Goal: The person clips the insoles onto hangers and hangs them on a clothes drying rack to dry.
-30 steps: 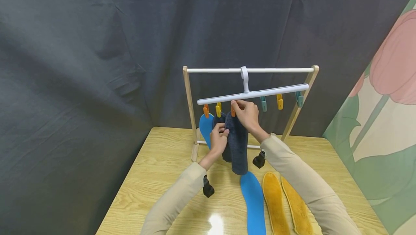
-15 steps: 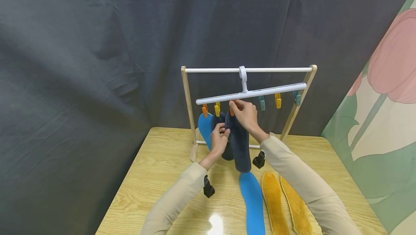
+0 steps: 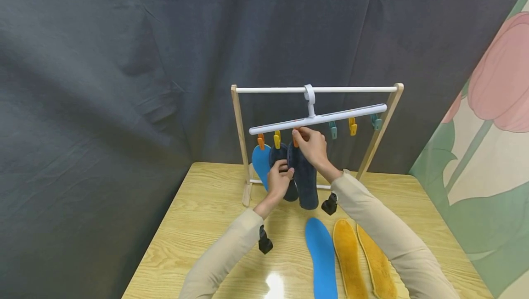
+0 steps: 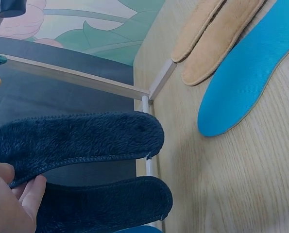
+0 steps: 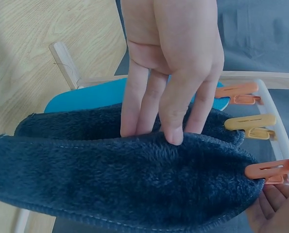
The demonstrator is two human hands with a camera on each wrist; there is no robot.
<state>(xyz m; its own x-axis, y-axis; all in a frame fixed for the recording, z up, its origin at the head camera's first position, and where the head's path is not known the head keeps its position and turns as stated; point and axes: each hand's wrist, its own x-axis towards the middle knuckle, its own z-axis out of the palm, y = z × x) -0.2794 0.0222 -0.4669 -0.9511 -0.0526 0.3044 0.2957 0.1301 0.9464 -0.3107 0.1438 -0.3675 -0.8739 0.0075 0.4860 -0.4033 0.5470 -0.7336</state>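
i have a pale, wood-grained counter (image 3: 186,230) in front of me, its surface catching a bright patch of glare towards my side. a wooden-framed rack (image 3: 238,129) stands on its far part. nearer me a blue insole (image 3: 322,257) lies flat, with a fuzzy mustard insole (image 3: 349,257) just beside it and a second mustard insole (image 3: 377,262) to the right of that.

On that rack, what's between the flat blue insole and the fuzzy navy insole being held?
Another fuzzy navy insole, and the left hand's fingers; the right wrist view shows both.
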